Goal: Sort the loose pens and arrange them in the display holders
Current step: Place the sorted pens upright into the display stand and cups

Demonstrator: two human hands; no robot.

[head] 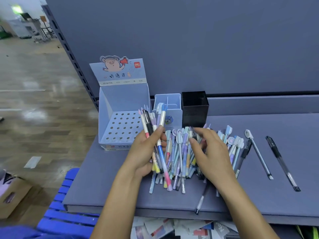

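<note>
Display box (124,97) header reads "deli" (also "0.35mm").

Mesh holder (195,111): black, perforated. Left of it: compartment holder (176,114), pale blue; display box (120,74), light blue, pink pig print, red logo. In front: pen pile (181,152), pastel blue, purple, yellow, pink.

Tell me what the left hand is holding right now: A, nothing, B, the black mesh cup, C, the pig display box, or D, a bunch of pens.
D: the left hand grips a bunch of pens, their caps fanning up above its fingers.
</note>
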